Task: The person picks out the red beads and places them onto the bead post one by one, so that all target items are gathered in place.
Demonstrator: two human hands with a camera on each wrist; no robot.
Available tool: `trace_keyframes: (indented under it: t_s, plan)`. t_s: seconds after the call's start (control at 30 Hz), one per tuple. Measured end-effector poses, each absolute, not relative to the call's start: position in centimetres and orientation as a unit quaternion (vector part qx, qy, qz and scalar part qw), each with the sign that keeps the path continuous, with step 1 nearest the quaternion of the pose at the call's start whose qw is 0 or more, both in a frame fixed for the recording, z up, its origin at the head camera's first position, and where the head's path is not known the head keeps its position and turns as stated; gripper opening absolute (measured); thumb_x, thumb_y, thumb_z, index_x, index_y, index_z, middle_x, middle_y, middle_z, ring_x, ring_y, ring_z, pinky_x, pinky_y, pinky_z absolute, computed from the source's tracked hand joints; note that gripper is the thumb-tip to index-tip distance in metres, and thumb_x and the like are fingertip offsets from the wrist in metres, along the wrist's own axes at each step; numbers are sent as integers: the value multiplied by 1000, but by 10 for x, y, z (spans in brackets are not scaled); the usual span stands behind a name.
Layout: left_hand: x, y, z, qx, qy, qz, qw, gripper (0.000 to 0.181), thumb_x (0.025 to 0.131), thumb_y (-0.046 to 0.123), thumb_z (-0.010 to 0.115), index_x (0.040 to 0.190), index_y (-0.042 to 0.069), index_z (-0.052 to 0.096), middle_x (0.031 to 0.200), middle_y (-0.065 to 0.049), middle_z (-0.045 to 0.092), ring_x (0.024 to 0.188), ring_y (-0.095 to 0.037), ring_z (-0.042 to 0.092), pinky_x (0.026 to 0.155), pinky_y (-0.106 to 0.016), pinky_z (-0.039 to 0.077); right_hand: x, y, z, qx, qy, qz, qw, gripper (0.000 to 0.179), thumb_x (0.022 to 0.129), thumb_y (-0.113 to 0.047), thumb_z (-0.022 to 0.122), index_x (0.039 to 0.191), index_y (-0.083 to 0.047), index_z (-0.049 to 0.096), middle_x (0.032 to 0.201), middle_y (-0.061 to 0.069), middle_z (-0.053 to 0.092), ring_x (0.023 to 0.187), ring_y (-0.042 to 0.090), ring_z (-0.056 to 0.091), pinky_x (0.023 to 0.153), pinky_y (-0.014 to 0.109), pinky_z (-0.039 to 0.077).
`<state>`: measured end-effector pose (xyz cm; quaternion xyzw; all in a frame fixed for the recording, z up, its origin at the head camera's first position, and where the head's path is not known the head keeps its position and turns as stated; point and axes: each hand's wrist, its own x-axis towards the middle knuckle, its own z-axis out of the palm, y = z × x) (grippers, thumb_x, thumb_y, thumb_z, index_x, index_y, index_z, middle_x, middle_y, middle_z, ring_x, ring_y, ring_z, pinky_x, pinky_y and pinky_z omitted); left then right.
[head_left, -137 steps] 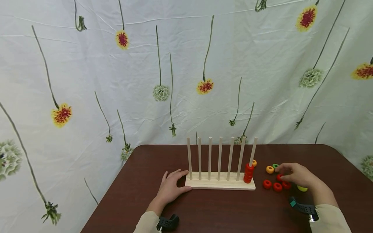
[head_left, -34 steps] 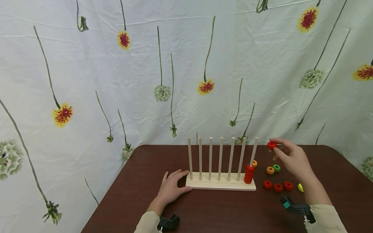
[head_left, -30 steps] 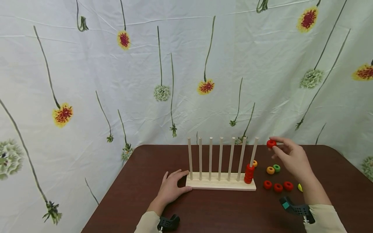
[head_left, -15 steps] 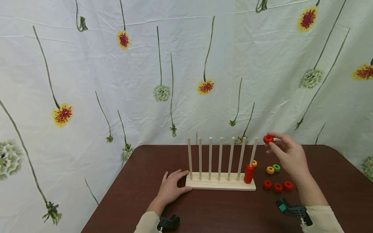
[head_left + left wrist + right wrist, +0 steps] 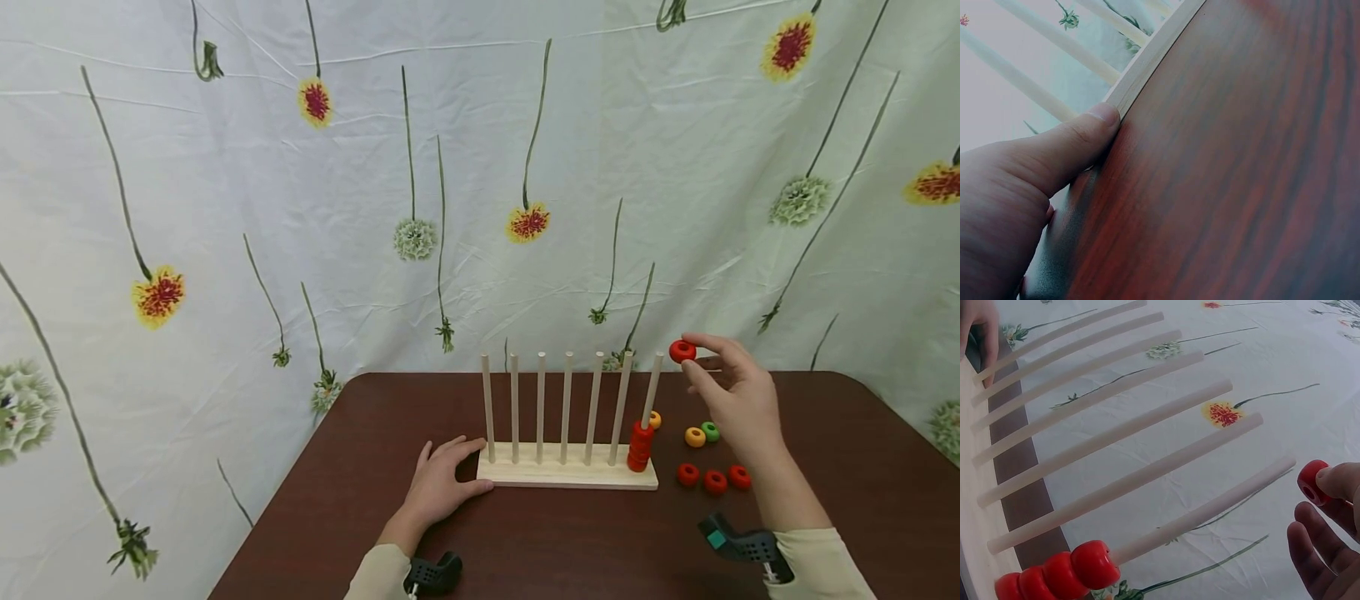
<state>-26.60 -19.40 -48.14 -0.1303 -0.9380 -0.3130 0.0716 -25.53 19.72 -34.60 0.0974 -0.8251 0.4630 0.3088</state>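
In the head view a pale wooden peg rack (image 5: 567, 475) stands on the table with a row of upright pegs. Its rightmost peg (image 5: 652, 390) carries a stack of several red beads (image 5: 640, 447). My left hand (image 5: 441, 485) grips the rack's left end, thumb at the front edge and fingers at the back. In the left wrist view the thumb (image 5: 1079, 140) presses against the base's edge. My right hand (image 5: 738, 400) pinches a red bead (image 5: 682, 351) between thumb and finger. The right wrist view shows this bead (image 5: 1314, 482) just beyond the peg's tip, apart from it.
Right of the rack lie several loose red beads (image 5: 715, 482), an orange bead (image 5: 694, 437) and a green bead (image 5: 710, 431). Another orange bead (image 5: 655, 420) sits behind the stacked peg. A flowered cloth (image 5: 480, 167) hangs behind the dark wooden table (image 5: 570, 542).
My right hand has picked a red bead from the loose group, lifted it and moved it left, close to the rightmost peg's top. The left hand and the rack stay put.
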Motion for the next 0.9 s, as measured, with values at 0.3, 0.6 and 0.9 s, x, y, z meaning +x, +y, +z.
trace_keyframes:
  t_s: [0.3,0.6,0.9]
  plan:
    - [-266,-194,-481,-132,-940,-307,72,66,82,42,81,140,19,60,142,-4,61,143,-31,46,120,-69,11,-255,190,-345,106,-813,474,320,37,97,-17,66,134,-18,64,112,-25,54,76,-3,61,66,9,51]
    - [-267,-194,-482,-130,-940,-308,70,66,82,42,81,140,19,60,142,-5,61,143,-31,45,120,-69,10,-256,188,-346,112,-813,475,317,35,98,-17,65,134,-17,64,99,-22,57,73,-4,61,67,11,53]
    - [-268,-194,-483,-130,-939,-311,69,67,82,43,80,141,19,60,143,-4,60,143,-31,45,121,-69,10,-257,186,-346,125,-808,482,316,36,97,-14,66,133,-15,64,87,-17,61,71,1,63,66,12,53]
